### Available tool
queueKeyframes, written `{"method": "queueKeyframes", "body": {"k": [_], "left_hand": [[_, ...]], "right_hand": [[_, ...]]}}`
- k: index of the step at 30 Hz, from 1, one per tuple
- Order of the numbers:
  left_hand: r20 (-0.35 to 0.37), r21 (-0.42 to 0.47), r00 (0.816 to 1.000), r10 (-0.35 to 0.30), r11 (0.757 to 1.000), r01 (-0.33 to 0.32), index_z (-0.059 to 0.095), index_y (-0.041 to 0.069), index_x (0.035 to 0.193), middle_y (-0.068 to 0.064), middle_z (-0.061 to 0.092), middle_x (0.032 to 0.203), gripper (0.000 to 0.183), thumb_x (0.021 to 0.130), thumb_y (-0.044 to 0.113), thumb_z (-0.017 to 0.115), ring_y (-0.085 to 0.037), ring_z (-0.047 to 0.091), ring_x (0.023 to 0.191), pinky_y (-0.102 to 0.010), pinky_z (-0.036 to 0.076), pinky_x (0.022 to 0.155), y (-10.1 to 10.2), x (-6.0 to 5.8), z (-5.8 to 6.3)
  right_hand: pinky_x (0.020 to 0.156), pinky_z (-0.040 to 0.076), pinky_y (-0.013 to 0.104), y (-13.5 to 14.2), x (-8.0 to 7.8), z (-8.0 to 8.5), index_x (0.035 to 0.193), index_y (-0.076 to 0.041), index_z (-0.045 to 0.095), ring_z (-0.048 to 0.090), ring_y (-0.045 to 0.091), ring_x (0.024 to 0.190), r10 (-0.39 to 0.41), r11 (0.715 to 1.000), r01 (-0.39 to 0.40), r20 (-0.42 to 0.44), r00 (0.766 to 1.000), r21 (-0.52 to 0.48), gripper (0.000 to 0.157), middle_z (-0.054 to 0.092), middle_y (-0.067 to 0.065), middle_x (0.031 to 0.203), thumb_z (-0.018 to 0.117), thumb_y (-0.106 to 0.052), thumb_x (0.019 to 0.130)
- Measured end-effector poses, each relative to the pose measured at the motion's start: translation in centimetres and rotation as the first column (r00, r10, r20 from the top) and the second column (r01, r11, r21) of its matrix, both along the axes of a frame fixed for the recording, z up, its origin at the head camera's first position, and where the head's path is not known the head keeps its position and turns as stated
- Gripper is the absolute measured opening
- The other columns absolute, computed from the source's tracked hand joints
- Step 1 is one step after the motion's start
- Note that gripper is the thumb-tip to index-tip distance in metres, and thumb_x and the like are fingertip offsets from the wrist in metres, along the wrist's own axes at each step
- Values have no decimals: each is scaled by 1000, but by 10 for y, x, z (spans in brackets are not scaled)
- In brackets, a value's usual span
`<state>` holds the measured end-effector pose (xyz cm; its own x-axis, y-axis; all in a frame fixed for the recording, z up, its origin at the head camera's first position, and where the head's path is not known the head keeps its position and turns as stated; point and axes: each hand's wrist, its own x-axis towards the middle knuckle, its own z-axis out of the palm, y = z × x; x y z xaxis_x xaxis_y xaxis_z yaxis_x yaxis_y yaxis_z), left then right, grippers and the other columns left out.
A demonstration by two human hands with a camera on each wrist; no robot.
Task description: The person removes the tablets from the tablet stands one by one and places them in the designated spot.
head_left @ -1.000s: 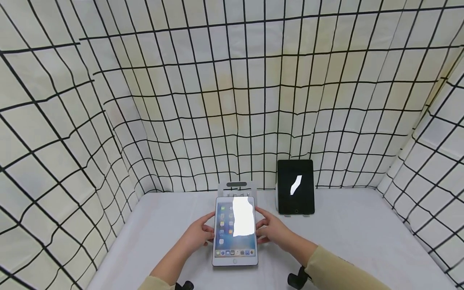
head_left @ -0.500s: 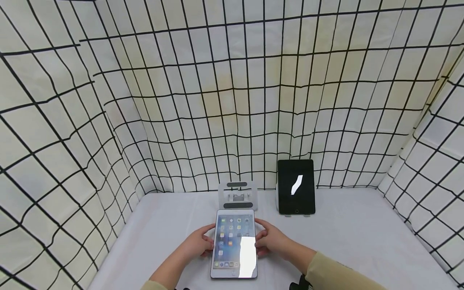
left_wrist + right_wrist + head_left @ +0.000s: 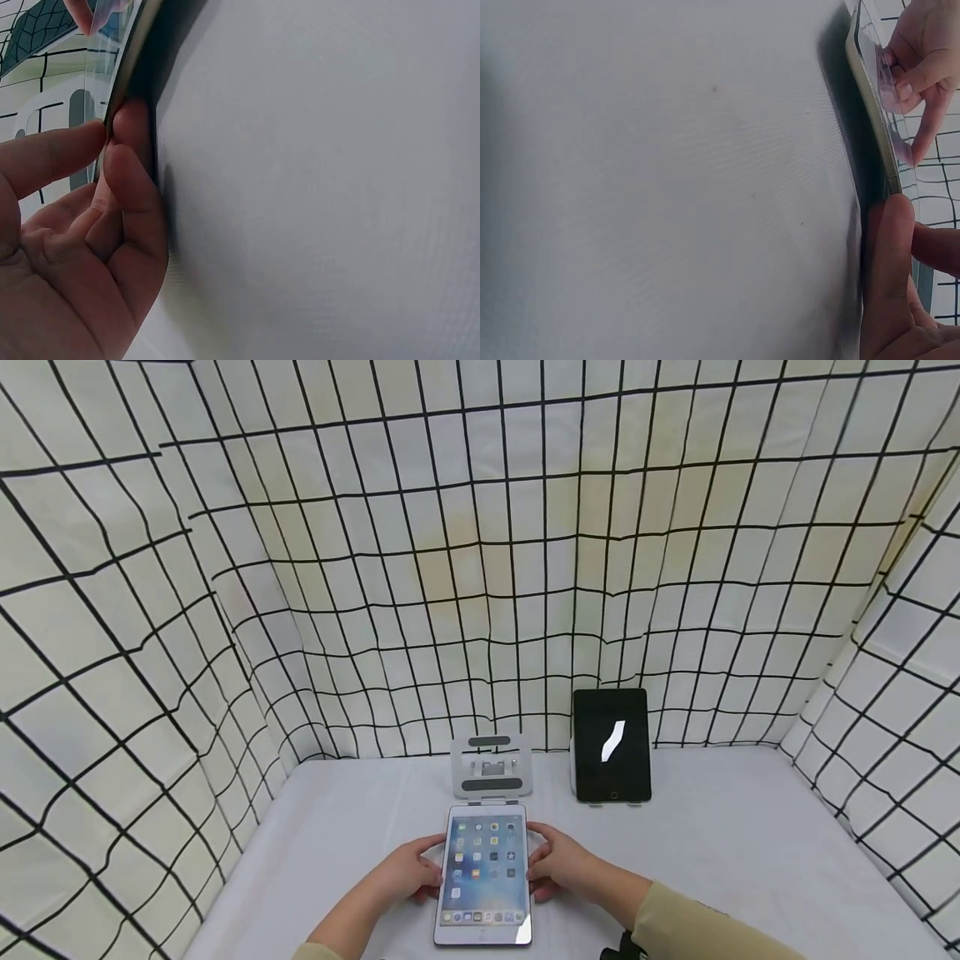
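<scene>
Head view: note white tablet (image 3: 483,872), held by both long edges between left fingers (image 3: 429,842) and right fingers (image 3: 542,868), at near middle of desk (image 3: 720,843), just near of silver stand (image 3: 491,756). Presumably best moved level, with even grip. Use open room at left; at far right, avoid black tablet (image 3: 611,727).

Left wrist view: pinched round the left edge.

Right wrist view: likewise gripping the right edge; cannot tell whether touching the desk.

Icon details (image 3: 476,874) on the white tablet (image 3: 483,885) are too small to tell, and the head view crops both sleeves (image 3: 705,927).
</scene>
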<state>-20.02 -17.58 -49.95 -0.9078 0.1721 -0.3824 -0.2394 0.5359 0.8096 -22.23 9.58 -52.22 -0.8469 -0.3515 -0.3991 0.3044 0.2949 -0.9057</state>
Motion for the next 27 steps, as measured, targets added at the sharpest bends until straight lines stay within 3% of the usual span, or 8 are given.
{"method": "queueKeyframes", "body": {"k": [15, 27], "left_hand": [[120, -5, 992, -40, 999, 41, 39, 7, 139, -7, 66, 72, 64, 79, 1, 61, -16, 61, 59, -30, 50, 55, -4, -9, 2], [118, -84, 993, -22, 996, 32, 40, 5, 138, -9, 65, 68, 66, 77, -1, 65, -15, 59, 54, -29, 50, 53, 2, -11, 3]], "right_hand": [[55, 53, 29, -4, -5, 2, 144, -11, 28, 64, 23, 64, 23, 997, -29, 73, 997, 76, 76, 61, 15, 84, 66, 0, 78], [52, 52, 28, -10, -11, 1, 144, -16, 32, 63, 22, 58, 7, 986, -22, 94, 996, 165, 77, 63, 15, 81, 66, 2, 77]]}}
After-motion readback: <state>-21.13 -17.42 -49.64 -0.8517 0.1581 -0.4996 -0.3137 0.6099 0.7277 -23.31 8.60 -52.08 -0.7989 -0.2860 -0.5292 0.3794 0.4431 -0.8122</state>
